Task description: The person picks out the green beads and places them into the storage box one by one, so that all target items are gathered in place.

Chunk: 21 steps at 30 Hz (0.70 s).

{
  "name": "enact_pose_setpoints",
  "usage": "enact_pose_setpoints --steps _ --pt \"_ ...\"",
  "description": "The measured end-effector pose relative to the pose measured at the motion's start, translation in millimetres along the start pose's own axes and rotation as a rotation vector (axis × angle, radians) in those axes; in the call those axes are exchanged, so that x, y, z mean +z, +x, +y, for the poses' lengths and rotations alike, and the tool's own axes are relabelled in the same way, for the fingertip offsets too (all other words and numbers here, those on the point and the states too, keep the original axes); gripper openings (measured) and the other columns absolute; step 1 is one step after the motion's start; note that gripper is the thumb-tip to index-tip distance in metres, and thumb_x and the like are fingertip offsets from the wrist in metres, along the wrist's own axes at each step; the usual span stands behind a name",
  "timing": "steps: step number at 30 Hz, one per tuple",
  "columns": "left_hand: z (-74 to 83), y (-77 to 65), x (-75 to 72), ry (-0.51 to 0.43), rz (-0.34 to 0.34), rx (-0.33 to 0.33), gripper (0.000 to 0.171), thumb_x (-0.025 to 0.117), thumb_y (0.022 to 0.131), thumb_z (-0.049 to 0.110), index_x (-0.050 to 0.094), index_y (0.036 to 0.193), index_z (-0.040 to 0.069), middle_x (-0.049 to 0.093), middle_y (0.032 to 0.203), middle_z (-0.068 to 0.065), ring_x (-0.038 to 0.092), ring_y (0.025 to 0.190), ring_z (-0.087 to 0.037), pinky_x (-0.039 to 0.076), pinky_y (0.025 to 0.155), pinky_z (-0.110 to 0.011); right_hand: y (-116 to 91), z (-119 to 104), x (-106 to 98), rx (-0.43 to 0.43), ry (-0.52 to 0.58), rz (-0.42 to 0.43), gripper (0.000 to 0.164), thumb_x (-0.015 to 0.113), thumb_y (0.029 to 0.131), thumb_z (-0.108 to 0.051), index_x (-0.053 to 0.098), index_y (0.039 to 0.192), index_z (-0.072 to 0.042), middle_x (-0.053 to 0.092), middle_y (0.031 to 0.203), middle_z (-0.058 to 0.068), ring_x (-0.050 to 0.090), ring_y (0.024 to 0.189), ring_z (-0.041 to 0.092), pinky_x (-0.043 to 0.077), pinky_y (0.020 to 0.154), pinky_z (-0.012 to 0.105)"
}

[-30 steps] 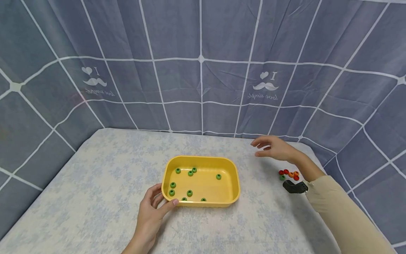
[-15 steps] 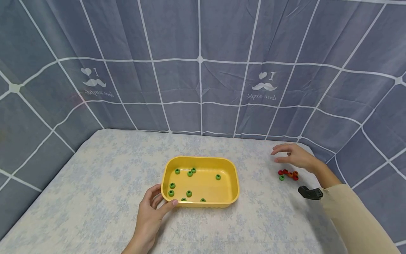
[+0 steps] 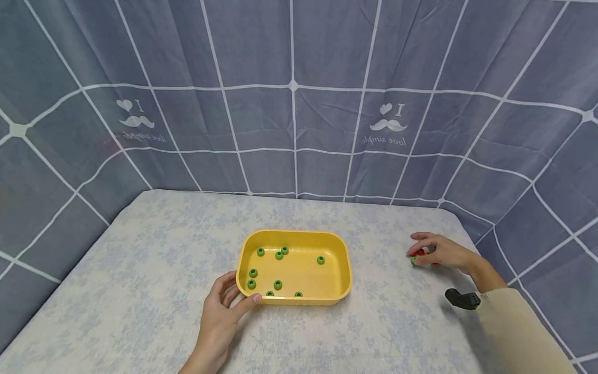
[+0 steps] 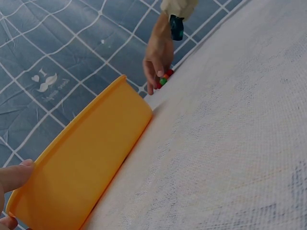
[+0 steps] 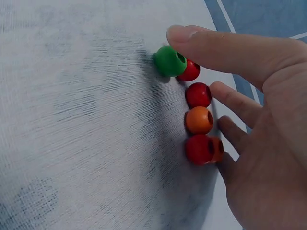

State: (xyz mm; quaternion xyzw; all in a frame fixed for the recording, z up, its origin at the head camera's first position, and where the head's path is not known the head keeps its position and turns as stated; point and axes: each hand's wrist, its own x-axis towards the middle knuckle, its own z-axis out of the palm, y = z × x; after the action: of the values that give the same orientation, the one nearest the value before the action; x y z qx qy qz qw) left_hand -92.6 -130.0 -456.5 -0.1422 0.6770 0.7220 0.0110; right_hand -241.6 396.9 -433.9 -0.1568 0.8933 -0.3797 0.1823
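My left hand [image 3: 218, 318] grips the near left corner of a yellow plastic tray [image 3: 306, 270], thumb on the rim and fingers along the outer side. Several green beads [image 3: 277, 284] lie scattered inside the tray. Off to the right, my right hand [image 3: 446, 254] reaches down over a small cluster of beads on the cloth. In the right wrist view its thumb is right at a green bead [image 5: 168, 61], with red beads [image 5: 197, 95] and orange beads [image 5: 198, 120] beside it. The other fingers spread loosely behind the cluster; the index finger is hidden.
A pale floral cloth [image 3: 154, 270] covers the table. Behind and at both sides hangs a blue-grey curtain [image 3: 261, 119] with white grid lines. A black device [image 3: 462, 299] is at the right wrist, by the sleeve [image 3: 520, 327].
My right hand has moved right and then down toward the near side, from beyond the bead cluster onto it. The left hand and the tray have stayed in place.
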Motion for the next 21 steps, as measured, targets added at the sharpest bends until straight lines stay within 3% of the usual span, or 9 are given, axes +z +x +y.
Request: enact_pose_setpoints --steps 5,9,12,21 --pt "0.1 0.0 0.1 0.009 0.002 0.0 0.082 0.086 0.088 0.009 0.038 0.154 0.005 0.041 0.152 -0.017 0.047 0.138 -0.033 0.057 0.092 -0.023 -2.2 8.9 3.0 -0.036 0.005 -0.006 0.026 0.083 0.089 -0.014 0.079 0.113 -0.006 0.028 0.159 0.032 0.021 0.144 0.058 0.037 0.109 0.062" --pt "-1.0 1.2 0.0 0.012 -0.001 0.005 0.083 0.086 0.088 0.01 0.037 0.154 0.005 0.04 0.153 -0.018 0.047 0.138 -0.034 0.057 0.092 -0.023 -5.2 13.8 5.7 -0.042 0.008 0.003 0.028 0.084 0.088 -0.014 0.079 0.115 -0.007 0.024 0.161 0.03 0.02 0.145 0.056 0.042 0.103 0.031" --pt "-0.8 0.6 -0.4 0.009 0.001 0.004 0.082 0.085 0.088 0.009 0.038 0.154 0.005 0.041 0.152 -0.017 0.047 0.138 -0.033 0.057 0.092 -0.023 -5.9 15.5 7.7 -0.055 0.02 0.013 0.028 0.083 0.089 -0.013 0.079 0.115 -0.006 0.023 0.161 0.03 0.021 0.144 0.056 0.041 0.095 0.017" --pt "0.5 -0.7 0.4 -0.001 0.001 0.001 0.08 0.085 0.088 0.006 0.039 0.153 0.005 0.042 0.152 -0.017 0.048 0.137 -0.032 0.057 0.092 -0.023 -5.6 15.8 10.0 -0.037 0.02 0.03 0.027 0.085 0.087 -0.014 0.079 0.112 -0.005 0.023 0.161 0.03 0.025 0.142 0.056 0.047 0.094 0.02"
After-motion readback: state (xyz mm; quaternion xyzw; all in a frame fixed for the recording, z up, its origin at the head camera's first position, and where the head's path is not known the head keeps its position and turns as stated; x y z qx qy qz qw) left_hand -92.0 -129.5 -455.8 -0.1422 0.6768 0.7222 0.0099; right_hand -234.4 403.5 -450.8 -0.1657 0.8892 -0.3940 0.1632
